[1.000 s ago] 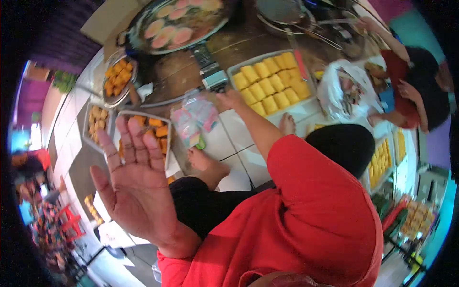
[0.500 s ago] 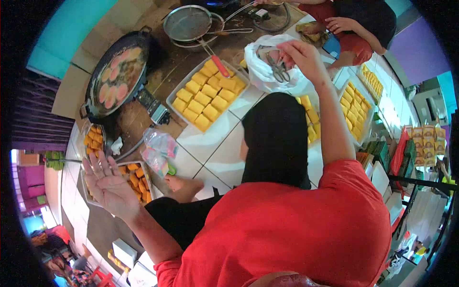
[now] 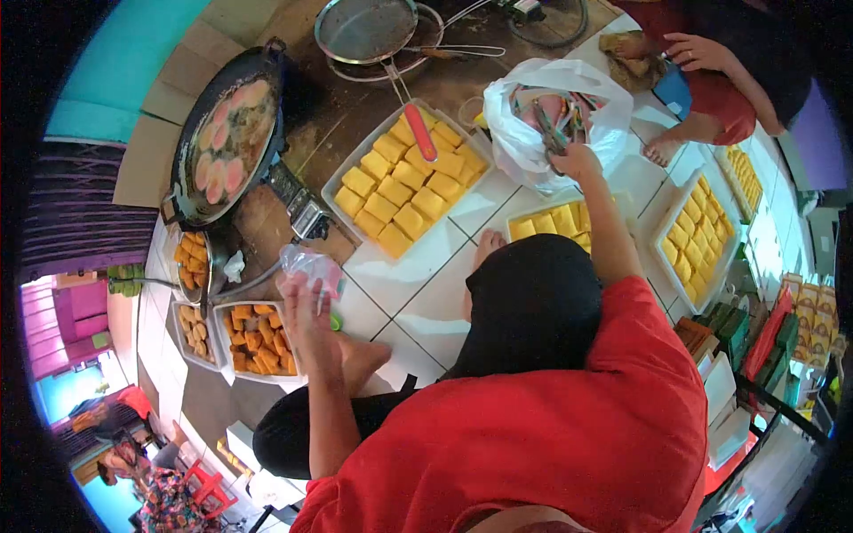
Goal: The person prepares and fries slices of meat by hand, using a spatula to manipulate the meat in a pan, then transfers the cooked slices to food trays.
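My right hand (image 3: 579,163) is closed on the handles of a pair of scissors (image 3: 551,135). The scissors lie at the mouth of a white plastic bag (image 3: 514,142), which is filled with pink and multicoloured wrappers. My left hand (image 3: 313,324) is held up with its fingers stretched out, holding nothing. In this view its fingertips overlap a clear plastic packet with pink contents (image 3: 311,263) on the floor. Left of that hand stands a tray of orange-brown fried pieces (image 3: 259,341).
A wok (image 3: 224,133) of oil with pink pieces sits on a burner at left. A red-handled strainer (image 3: 366,31) extends over a tray of yellow blocks (image 3: 391,191). More yellow pieces fill a tray (image 3: 697,233) at right. Another person's hand (image 3: 702,51) is at upper right.
My right hand has come down from above the bag onto the scissors. My left hand has moved right, from over the fried pieces to the plastic packet. The view has shifted.
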Tool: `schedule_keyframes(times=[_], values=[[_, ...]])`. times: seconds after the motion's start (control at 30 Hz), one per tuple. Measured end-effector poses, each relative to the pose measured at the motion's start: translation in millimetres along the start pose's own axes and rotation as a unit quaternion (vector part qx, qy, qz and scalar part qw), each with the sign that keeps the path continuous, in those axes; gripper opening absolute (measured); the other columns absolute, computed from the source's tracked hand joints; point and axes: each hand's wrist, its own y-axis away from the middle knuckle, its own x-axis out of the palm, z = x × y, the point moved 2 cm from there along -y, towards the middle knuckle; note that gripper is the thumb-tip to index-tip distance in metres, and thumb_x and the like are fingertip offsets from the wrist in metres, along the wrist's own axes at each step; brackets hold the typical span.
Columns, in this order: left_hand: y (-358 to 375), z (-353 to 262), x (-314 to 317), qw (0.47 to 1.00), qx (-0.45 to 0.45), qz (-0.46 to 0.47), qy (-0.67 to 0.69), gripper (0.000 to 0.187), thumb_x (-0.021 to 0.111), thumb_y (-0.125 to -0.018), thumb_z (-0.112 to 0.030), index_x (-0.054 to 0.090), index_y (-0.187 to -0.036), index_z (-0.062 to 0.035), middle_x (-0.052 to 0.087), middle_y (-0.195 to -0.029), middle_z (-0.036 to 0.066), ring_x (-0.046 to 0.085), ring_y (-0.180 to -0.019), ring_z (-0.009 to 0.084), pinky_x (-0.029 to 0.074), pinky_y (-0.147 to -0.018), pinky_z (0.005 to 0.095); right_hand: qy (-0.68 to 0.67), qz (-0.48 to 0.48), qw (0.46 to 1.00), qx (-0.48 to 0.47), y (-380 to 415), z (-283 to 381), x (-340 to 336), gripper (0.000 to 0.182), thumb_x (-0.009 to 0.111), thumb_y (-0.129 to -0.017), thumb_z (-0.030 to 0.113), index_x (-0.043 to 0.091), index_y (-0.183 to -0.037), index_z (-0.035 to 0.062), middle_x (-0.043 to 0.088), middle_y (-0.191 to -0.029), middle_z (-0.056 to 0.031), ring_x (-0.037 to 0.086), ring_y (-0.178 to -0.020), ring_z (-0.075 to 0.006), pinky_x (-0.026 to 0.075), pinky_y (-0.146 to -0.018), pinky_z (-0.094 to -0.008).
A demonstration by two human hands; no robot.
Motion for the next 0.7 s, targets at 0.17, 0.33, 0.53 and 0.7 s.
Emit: schedule_keyframes(times=[0.17, 0.33, 0.53, 0.7], values=[[-2, 24, 5, 0.998, -0.056, 0.015, -0.039, 0.040, 0.055, -0.095, -0.022, 0.046, -0.130, -0.0074, 0.050, -0.132, 0.006, 0.051, -0.117, 0.0214, 0.040, -0.098, 0.0350, -0.273, -0.055, 0.955, -0.099, 80, 2, -15, 0.038, 0.062, -0.081, 0.037, 0.066, -0.093, 0.0010, 0.068, -0.079, -0.0168, 0.065, -0.070, -0.0282, 0.048, -0.067, -0.0423], [-3, 48, -1, 0.994, -0.078, 0.046, -0.061, 0.041, 0.056, -0.094, -0.023, 0.046, -0.132, -0.0090, 0.048, -0.134, 0.006, 0.050, -0.116, 0.0190, 0.038, -0.097, 0.0347, -0.245, 0.076, 0.942, -0.217, 131, 76, 30, 0.034, 0.060, -0.083, 0.033, 0.065, -0.096, 0.0018, 0.064, -0.086, -0.0185, 0.061, -0.082, -0.0350, 0.048, -0.075, -0.0428], [4, 44, 9, 0.991, -0.095, 0.038, -0.083, 0.043, 0.057, -0.092, -0.020, 0.047, -0.132, -0.0088, 0.049, -0.131, 0.007, 0.050, -0.114, 0.0171, 0.037, -0.096, 0.0339, -0.205, -0.005, 0.944, -0.259, 81, 132, 120, 0.035, 0.058, -0.087, 0.031, 0.060, -0.110, 0.0046, 0.063, -0.099, -0.0195, 0.059, -0.095, -0.0388, 0.047, -0.082, -0.0474], [-5, 61, -19, 0.991, -0.108, 0.009, -0.083, 0.044, 0.058, -0.090, -0.020, 0.047, -0.132, -0.0088, 0.048, -0.131, 0.009, 0.050, -0.113, 0.0162, 0.038, -0.095, 0.0332, -0.272, -0.208, 0.914, -0.217, 48, 99, 28, 0.021, 0.055, -0.091, 0.019, 0.065, -0.104, 0.0052, 0.064, -0.095, -0.0176, 0.061, -0.091, -0.0382, 0.049, -0.079, -0.0432]])
